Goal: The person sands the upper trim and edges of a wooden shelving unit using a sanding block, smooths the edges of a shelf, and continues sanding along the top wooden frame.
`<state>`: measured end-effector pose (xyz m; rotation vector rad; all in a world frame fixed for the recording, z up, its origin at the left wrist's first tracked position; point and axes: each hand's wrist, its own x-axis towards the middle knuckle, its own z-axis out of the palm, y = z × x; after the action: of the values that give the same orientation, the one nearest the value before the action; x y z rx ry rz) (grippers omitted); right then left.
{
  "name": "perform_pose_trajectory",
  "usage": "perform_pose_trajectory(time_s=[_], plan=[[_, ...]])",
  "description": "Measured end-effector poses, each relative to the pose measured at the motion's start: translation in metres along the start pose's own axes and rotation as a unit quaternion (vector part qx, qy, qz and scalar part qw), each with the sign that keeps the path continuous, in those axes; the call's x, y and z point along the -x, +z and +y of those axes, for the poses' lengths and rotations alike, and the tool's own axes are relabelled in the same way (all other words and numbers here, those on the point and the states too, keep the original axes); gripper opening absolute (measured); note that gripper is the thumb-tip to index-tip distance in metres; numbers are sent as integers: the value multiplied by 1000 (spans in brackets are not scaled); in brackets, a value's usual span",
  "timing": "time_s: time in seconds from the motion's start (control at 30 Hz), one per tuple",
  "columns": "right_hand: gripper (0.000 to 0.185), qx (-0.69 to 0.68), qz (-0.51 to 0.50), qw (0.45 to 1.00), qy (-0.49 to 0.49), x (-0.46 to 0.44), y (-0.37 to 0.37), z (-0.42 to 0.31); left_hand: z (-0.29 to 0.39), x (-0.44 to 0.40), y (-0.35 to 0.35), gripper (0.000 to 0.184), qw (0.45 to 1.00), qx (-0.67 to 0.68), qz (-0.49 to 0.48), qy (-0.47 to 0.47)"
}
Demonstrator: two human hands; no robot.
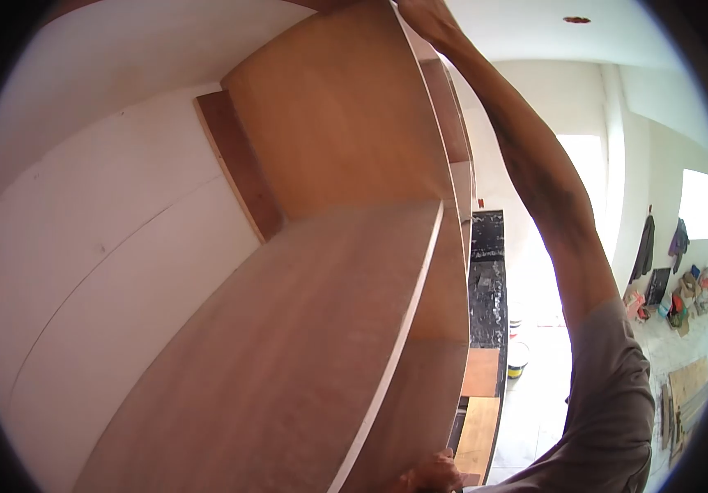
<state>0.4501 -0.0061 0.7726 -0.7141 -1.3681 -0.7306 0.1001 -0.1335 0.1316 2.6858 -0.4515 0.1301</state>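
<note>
My right arm reaches up the right side, and my right hand (429, 20) is at the top edge of the frame, beside the front edge of an orange-brown wooden panel (337, 107). Its fingers are mostly cut off by the frame. Low in the view, my left hand (436, 472) is closed with curled fingers near the lower front of the cabinet; what it holds, if anything, is hidden. A broad reddish-brown board (264, 353) with a pale front edge slants between the panel and the bottom of the frame.
A white wall (83, 246) lies behind the cabinet at left. Beyond it stand a black counter (487, 287) and a bucket (517, 360) on the floor. Clothes (643, 251) hang at far right, above bags and loose boards (689, 382).
</note>
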Motion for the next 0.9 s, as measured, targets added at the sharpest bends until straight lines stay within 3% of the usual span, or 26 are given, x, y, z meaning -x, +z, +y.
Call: perform_pose_trajectory(time_s=[0.07,0.17,0.27,0.37,0.47,0.57,0.67,0.77,0.87,0.9], plan=[[58,-28,3,998,-49,7,0,-18,-2,-2,1,35,1000,-3,2,0],[58,12,-8,1000,18,1,-3,9,-1,-1,0,35,1000,-2,1,1],[59,14,6,998,-59,10,-4,-24,-5,-3,1,36,1000,-8,5,1],[58,4,-8,1000,1,2,-3,5,-1,-2,2,36,1000,-6,3,3],[56,16,-12,998,-55,10,-8,-31,-5,-3,2,36,1000,-12,7,4],[55,66,-3,997,-33,-1,-2,16,-1,-2,2,37,1000,-9,2,4],[56,30,-25,998,-44,5,-10,-25,-5,-3,3,37,1000,-15,6,5],[56,40,-4,999,-16,4,-5,-1,-1,-2,6,37,1000,-13,2,3],[58,25,-26,999,11,7,-10,-31,-4,-2,6,38,1000,-19,7,4],[58,38,-14,999,-22,-3,-6,-28,-6,-4,6,38,1000,-20,8,4]])
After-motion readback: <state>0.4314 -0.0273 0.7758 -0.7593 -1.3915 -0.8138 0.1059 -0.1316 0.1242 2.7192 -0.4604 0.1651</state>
